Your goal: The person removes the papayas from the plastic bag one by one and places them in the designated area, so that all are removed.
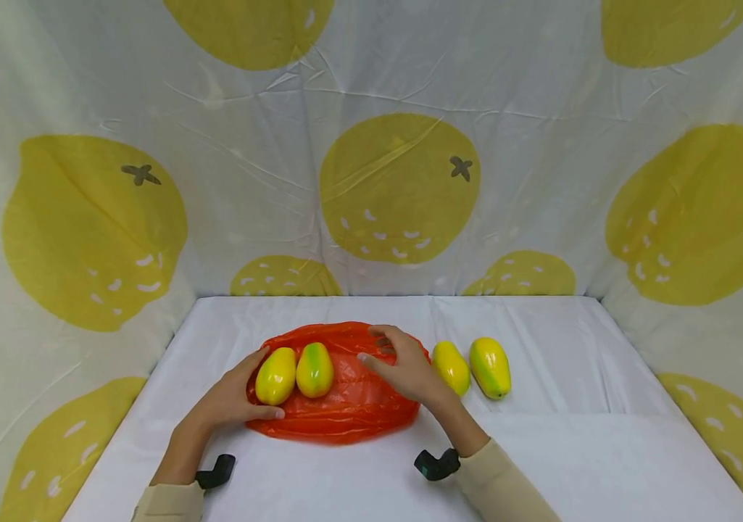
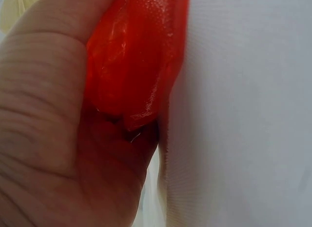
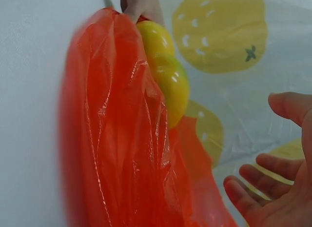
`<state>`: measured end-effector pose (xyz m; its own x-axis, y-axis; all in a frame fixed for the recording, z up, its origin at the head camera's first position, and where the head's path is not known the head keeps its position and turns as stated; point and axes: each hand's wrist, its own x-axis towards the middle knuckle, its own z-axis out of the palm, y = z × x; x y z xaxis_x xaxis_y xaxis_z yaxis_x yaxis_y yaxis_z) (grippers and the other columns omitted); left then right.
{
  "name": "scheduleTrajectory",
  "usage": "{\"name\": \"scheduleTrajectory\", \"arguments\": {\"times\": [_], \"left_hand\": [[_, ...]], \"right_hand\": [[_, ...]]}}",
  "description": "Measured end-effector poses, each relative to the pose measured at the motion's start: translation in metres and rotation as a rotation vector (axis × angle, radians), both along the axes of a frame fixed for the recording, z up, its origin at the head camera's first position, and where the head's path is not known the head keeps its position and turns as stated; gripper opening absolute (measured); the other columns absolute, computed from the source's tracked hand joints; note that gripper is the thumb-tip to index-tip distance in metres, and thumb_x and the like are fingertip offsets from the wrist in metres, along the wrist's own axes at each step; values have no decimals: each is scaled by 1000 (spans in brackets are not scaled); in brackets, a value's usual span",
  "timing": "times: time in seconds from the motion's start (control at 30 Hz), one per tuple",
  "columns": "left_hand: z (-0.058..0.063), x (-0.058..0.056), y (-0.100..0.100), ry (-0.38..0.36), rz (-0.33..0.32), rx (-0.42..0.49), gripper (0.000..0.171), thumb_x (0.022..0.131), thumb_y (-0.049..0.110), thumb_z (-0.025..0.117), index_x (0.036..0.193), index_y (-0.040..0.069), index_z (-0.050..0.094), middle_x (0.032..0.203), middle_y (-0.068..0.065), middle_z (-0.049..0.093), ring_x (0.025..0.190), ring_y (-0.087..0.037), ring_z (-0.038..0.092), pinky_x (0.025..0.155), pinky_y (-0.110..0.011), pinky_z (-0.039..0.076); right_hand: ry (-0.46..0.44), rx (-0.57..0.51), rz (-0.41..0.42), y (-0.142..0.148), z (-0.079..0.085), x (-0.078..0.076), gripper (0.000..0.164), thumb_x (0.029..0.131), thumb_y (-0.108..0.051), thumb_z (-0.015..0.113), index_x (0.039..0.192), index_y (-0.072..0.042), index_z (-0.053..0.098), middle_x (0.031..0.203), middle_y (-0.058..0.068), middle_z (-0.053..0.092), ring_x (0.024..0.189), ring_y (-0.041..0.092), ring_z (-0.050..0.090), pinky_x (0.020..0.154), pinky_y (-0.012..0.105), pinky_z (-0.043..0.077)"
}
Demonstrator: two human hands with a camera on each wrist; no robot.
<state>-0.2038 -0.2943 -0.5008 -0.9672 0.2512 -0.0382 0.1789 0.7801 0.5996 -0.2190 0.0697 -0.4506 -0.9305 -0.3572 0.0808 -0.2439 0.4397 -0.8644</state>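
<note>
A red plastic bag point(image 1: 371, 391) lies spread on the table, its mouth wide. On its left part rest two glossy yellow-green fruits that look like papayas, the left papaya point(image 1: 276, 376) and one beside it point(image 1: 315, 370). My left hand point(image 1: 235, 395) holds the bag's left end, thumb at the front and fingers behind; the left wrist view shows red plastic point(image 2: 131, 56) between thumb and palm. Over the bag's right part hovers my right hand point(image 1: 407, 366), fingers apart and loosely bent, holding nothing. In the right wrist view that hand point(image 3: 278, 188) is apart from the bag.
To the right of the bag, two more papayas lie on the white tabletop point(image 1: 573, 464): a near one point(image 1: 451, 368) beside my right wrist and a farther one point(image 1: 491, 368). Lemon-printed cloth walls point(image 1: 247, 181) close off the back and both sides.
</note>
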Motion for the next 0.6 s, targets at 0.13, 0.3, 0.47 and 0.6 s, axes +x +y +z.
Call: {"name": "scheduleTrajectory", "arguments": {"times": [0.13, 0.3, 0.47, 0.6], "left_hand": [[0, 0, 0, 5, -4, 1, 127, 67, 59, 90, 163, 9, 23, 163, -18, 37, 145, -44, 40, 110, -71, 40], [-1, -1, 1, 12, -3, -6, 127, 67, 61, 89, 163, 10, 24, 163, -17, 37, 145, -43, 41, 111, -71, 39], [-1, -1, 0, 11, 1, -7, 127, 67, 61, 89, 163, 10, 24, 163, -17, 37, 145, -43, 41, 111, -71, 39], [-3, -1, 0, 2, 2, -1, 128, 66, 61, 90, 164, 10, 23, 163, -17, 36, 145, -43, 40, 111, -71, 40]], "right_hand": [[0, -10, 12, -5, -3, -1, 68, 94, -50, 70, 150, -18, 48, 149, 4, 54, 134, 30, 56, 106, 49, 54], [-15, -17, 18, -10, -6, -3, 71, 93, -52, 70, 151, -18, 48, 149, 2, 53, 135, 32, 55, 105, 51, 55], [-13, -14, 34, -16, -8, -2, 70, 93, -53, 69, 150, -18, 47, 150, 4, 53, 134, 31, 55, 106, 53, 53], [-23, 5, 37, -21, -10, -1, 69, 94, -53, 69, 150, -20, 46, 150, 3, 53, 132, 27, 55, 105, 49, 55]]}}
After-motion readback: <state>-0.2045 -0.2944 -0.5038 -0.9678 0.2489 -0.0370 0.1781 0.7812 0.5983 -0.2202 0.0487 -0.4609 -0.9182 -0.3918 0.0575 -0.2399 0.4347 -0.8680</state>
